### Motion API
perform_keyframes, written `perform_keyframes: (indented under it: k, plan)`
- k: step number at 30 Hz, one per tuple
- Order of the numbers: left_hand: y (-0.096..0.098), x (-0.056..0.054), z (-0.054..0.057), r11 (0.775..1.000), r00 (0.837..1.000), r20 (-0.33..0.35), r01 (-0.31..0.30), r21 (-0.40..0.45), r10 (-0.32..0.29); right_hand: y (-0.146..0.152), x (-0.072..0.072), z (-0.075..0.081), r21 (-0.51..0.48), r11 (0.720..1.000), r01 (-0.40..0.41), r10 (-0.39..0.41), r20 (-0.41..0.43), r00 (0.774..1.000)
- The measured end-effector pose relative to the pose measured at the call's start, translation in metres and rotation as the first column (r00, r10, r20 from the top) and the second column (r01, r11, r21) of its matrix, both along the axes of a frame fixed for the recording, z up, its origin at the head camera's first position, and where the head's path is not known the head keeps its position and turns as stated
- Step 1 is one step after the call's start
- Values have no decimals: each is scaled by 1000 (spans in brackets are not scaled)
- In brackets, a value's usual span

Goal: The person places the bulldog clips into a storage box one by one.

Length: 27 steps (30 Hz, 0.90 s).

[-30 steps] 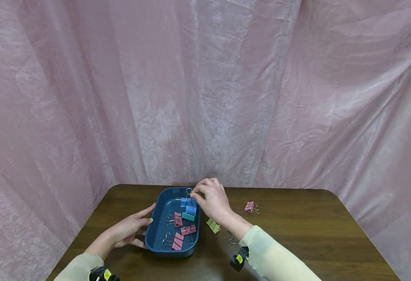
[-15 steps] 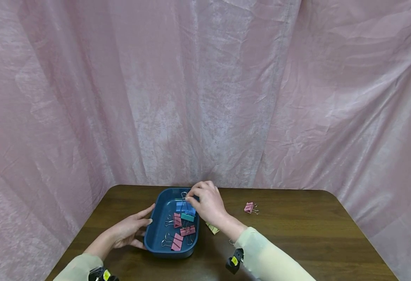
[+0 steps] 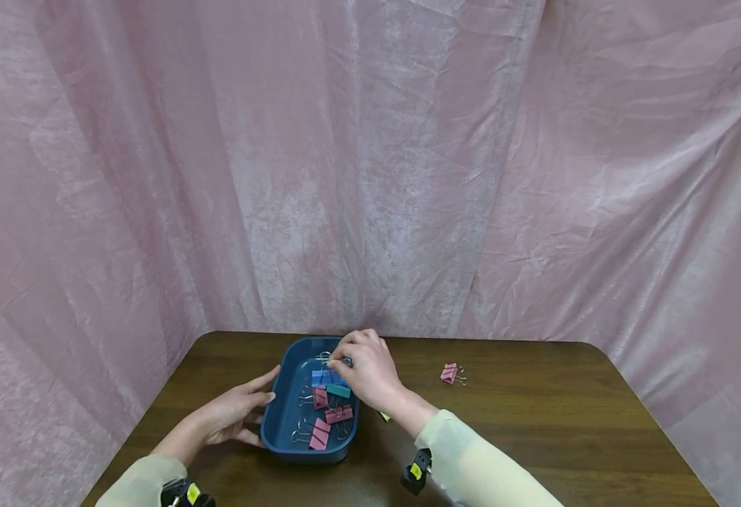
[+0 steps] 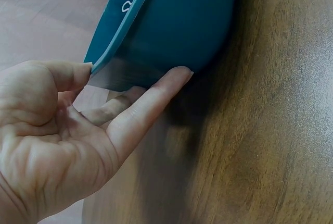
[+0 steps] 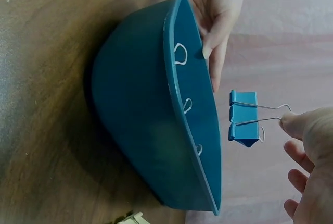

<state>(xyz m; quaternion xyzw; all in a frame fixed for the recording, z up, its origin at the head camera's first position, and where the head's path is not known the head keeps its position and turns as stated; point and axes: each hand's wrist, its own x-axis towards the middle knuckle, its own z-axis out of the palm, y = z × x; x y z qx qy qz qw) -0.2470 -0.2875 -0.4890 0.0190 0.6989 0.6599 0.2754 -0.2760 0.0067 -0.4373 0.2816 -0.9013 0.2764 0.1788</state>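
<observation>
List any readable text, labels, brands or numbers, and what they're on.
No readable text in any view.
Yellow patch on the right-wrist device: too small to read, if printed.
Yellow patch on the left-wrist device: same.
Blue tray: no text seen.
Blue binder clip: no text seen.

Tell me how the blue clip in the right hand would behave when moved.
The blue clip may swing or twist, since the right hand pinches it only by a thin wire handle. Its crisp, straight-edged body looks stiff. If put down, it probably won't roll, given its flat sides.
</observation>
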Motion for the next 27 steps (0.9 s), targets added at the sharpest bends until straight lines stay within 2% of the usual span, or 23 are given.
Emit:
perform_keyframes:
  k: [4, 16, 27]
  plan:
    - [0, 0, -1, 1000, 1000, -7, 3, 3, -3, -4, 1, -2, 26, 1000, -6, 6, 5, 1000]
    - [-2, -3, -4, 1000, 1000, -6, 9, 9, -9, -17, 1, -11, 99, 995, -24, 29, -46, 999]
    - [-1, -3, -3, 1000, 1000, 1, 5, 1, -5, -23, 3, -16, 114, 993, -27, 32, -43, 999]
